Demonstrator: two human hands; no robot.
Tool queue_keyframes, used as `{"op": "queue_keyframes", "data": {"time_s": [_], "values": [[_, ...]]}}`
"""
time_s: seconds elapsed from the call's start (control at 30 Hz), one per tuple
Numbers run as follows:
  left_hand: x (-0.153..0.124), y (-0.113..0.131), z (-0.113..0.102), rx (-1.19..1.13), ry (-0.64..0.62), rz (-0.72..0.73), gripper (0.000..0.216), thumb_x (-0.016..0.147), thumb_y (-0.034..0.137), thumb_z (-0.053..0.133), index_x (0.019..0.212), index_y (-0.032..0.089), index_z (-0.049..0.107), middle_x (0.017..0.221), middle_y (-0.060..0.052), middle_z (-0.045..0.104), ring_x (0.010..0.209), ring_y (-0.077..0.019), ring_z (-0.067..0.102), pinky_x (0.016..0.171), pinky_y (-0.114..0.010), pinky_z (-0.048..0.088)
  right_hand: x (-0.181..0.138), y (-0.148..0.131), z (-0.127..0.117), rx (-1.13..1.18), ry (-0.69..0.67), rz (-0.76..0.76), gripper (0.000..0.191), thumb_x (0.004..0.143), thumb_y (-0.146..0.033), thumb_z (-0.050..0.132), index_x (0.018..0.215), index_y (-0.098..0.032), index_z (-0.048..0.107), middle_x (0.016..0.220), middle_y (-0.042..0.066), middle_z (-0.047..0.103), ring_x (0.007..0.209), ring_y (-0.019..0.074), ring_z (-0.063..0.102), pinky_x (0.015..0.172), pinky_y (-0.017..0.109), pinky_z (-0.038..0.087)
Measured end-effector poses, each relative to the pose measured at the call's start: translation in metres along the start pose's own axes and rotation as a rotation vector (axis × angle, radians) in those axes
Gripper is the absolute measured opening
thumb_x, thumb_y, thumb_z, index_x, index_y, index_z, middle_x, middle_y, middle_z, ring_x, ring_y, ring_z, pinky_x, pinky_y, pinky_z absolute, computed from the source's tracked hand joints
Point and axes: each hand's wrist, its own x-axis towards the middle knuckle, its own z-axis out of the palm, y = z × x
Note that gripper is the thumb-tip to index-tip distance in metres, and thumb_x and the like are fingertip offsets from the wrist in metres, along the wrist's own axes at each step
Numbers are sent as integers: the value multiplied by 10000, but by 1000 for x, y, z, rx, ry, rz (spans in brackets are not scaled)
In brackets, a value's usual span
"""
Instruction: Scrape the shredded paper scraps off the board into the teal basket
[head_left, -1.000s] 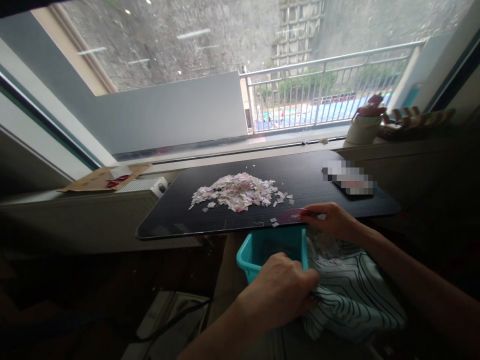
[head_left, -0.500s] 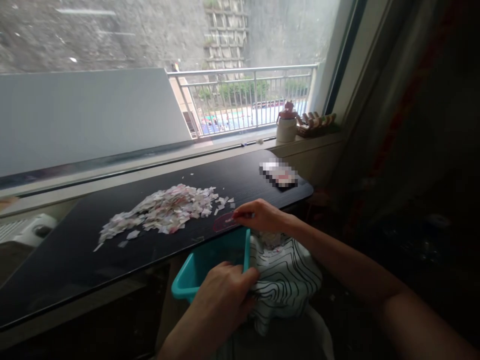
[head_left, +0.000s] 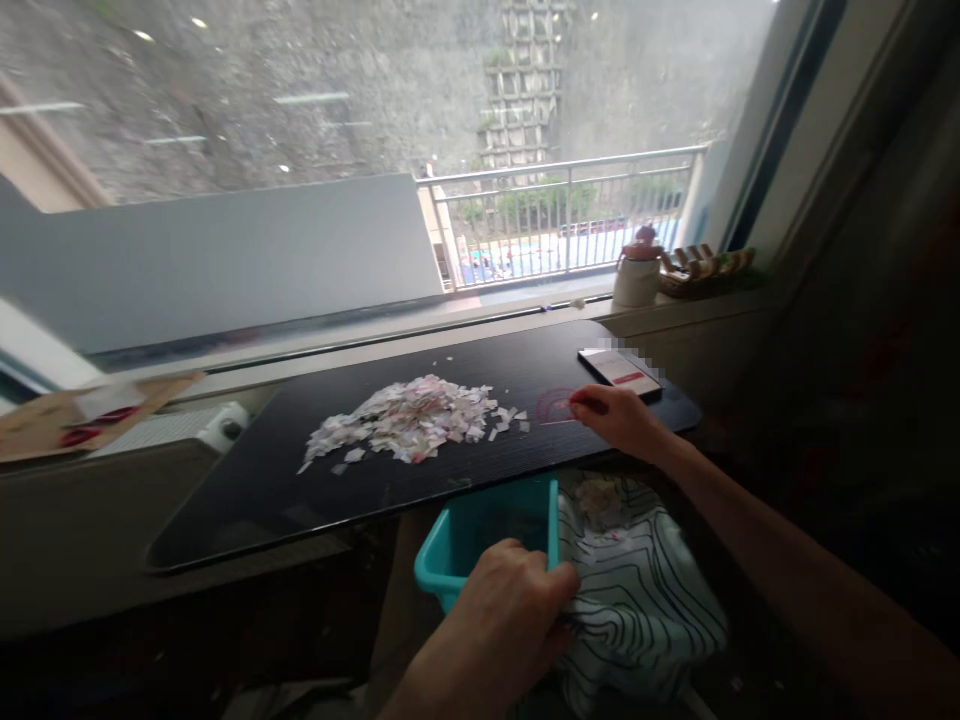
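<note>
My left hand [head_left: 514, 600] is closed round the near right rim of a teal plastic bin [head_left: 431, 575], thumb over the edge. Between the fingertips of my right hand [head_left: 619, 415] is a see-through pink protractor [head_left: 553, 405], its curved outline pointing left above the black table [head_left: 262, 500]. To its left lies a loose heap of small torn paper pieces [head_left: 412, 415], with a few scraps scattered at its side. A white cloth with dark wavy lines [head_left: 637, 570] sits right of the bin and bears a few scraps.
A phone-like flat object [head_left: 622, 375], partly blurred out, rests behind my right hand. On the window sill stand a bottle with a pink lid [head_left: 637, 270] and a small basket [head_left: 705, 272]. A radiator [head_left: 180, 430] and cardboard [head_left: 112, 420] are at the left.
The view has turned left. My right hand has moved away from the bin's rim, right and farther over the table, with the protractor. My left hand keeps its hold on the bin.
</note>
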Motion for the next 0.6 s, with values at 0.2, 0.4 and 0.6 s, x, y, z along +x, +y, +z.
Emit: {"op": "queue_keyframes", "data": {"time_s": [0.2, 0.4, 0.6], "values": [[0, 1, -3, 46, 21, 23, 134, 820, 297, 634, 842, 202, 543, 721, -2, 613, 694, -199, 582, 680, -293, 408, 5, 14, 10, -89, 9, -11, 269, 822, -401, 532, 866, -188, 690, 721, 35, 704, 633, 164, 626, 589, 262, 451], [1, 0, 0, 54, 48, 36, 147, 808, 303, 646, 831, 200, 543, 703, 2, 612, 656, -193, 588, 660, -294, 409, 4, 5, 16, -31, -102, 11, 306, 831, -421, 521, 887, -174, 692, 691, 27, 688, 623, 158, 616, 591, 255, 463], [2, 0, 5, 78, 84, 31, 195, 801, 352, 661, 817, 205, 534, 694, 11, 615, 651, -195, 595, 659, -298, 411, 5, 1, 16, -41, -78, -42, 296, 829, -412, 531, 889, -179, 703, 772, 37, 715, 672, 162, 629, 611, 253, 468]]}}
